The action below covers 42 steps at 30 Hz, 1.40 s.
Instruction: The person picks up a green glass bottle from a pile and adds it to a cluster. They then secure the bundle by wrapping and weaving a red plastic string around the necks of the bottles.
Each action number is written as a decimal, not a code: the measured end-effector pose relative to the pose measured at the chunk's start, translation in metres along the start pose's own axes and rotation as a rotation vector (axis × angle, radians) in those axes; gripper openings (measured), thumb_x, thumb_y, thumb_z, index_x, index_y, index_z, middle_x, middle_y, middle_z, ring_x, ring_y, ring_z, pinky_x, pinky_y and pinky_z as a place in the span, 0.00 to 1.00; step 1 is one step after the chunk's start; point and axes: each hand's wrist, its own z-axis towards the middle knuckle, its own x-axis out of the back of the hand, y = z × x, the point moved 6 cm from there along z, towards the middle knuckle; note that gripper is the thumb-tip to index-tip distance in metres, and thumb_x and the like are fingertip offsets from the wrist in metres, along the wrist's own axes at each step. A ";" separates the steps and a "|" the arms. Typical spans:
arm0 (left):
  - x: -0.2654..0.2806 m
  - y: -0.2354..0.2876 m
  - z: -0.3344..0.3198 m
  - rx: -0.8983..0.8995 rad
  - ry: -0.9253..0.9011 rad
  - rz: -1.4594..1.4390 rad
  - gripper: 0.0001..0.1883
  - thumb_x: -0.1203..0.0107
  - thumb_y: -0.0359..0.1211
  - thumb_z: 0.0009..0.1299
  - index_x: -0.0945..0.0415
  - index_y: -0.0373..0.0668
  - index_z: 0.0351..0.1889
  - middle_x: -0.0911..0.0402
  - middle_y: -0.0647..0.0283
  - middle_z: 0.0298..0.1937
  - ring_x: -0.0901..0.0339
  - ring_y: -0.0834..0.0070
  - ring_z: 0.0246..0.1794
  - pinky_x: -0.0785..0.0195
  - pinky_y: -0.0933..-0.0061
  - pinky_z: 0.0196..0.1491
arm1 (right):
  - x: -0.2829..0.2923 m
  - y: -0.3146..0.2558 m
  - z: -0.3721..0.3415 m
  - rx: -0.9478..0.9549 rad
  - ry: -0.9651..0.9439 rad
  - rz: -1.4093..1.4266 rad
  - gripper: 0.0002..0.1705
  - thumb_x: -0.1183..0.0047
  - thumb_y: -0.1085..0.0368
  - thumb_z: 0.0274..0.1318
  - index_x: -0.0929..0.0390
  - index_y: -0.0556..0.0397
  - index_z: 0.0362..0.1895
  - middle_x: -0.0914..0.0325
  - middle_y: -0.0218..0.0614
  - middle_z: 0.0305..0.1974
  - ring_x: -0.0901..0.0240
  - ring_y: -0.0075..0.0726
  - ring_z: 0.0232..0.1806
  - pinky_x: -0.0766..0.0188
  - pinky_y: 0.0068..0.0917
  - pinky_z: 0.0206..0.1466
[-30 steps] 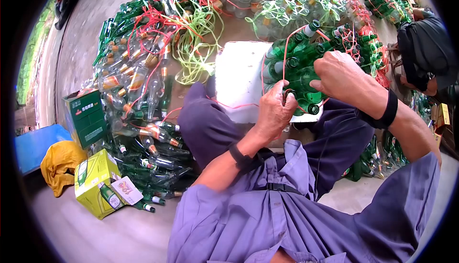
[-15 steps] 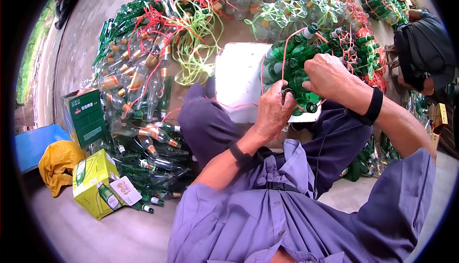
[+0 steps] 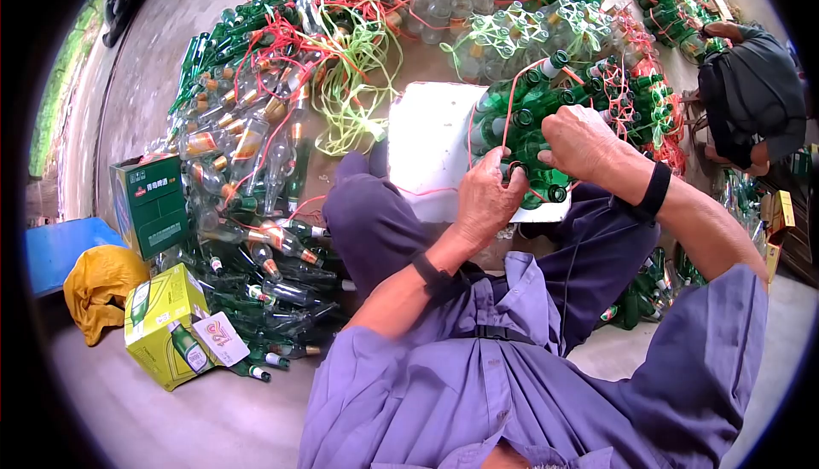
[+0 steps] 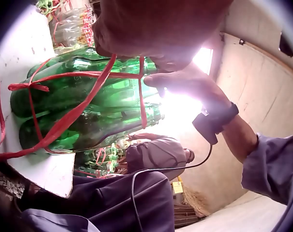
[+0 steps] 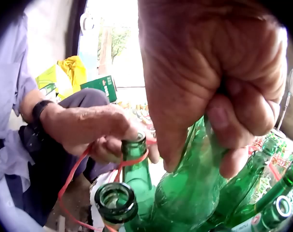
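Observation:
A bundle of green glass bottles (image 3: 495, 124) stands on a white board (image 3: 428, 141) before the seated person, with red plastic strap (image 4: 64, 126) running around it. At the near side of the bundle, the left hand (image 3: 488, 196) holds the strap, its thumb and forefinger close about one bottle's mouth (image 5: 135, 137). The right hand (image 3: 587, 143) is over the bundle's right part. Seen in the right wrist view, its curled fingers grip a green bottle (image 5: 187, 195) by the neck, which the hand mostly hides. A small strap knot (image 4: 30, 87) shows at the bundle's lower side.
Loose bottles (image 3: 281, 247) lie heaped on the left, with tangled green strap (image 3: 354, 102) beyond. Tied bottle bundles (image 3: 499, 38) stand at the back. Left are a yellow-green carton (image 3: 166, 324), a dark green carton (image 3: 152, 205) and a yellow cloth (image 3: 102, 290). Another person (image 3: 755, 94) sits at right.
The right hand has come slightly leftward and nearer to the left hand over the bottles. The left hand stays at the same bottle mouth with the strap. The head view has shifted slightly.

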 end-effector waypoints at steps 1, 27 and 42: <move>0.000 0.000 0.000 0.002 0.002 0.000 0.16 0.41 0.33 0.68 0.24 0.33 0.50 0.37 0.62 0.17 0.39 0.75 0.17 0.39 0.66 0.26 | 0.000 -0.001 0.000 -0.002 -0.001 0.004 0.15 0.33 0.60 0.45 0.17 0.62 0.26 0.19 0.55 0.28 0.18 0.62 0.35 0.21 0.50 0.39; -0.003 -0.005 0.005 0.108 -0.065 -0.082 0.16 0.41 0.36 0.70 0.22 0.33 0.48 0.37 0.70 0.19 0.41 0.83 0.20 0.41 0.72 0.24 | -0.077 0.017 0.038 0.095 -0.023 -0.003 0.19 0.33 0.56 0.46 0.17 0.63 0.25 0.19 0.54 0.26 0.19 0.62 0.32 0.22 0.49 0.35; -0.014 -0.023 0.002 0.138 -0.104 -0.094 0.18 0.42 0.37 0.72 0.24 0.32 0.51 0.22 0.65 0.25 0.28 0.82 0.26 0.30 0.74 0.31 | -0.019 0.043 -0.021 -0.145 0.132 0.450 0.28 0.37 0.54 0.53 0.19 0.67 0.50 0.17 0.58 0.35 0.18 0.60 0.41 0.23 0.44 0.48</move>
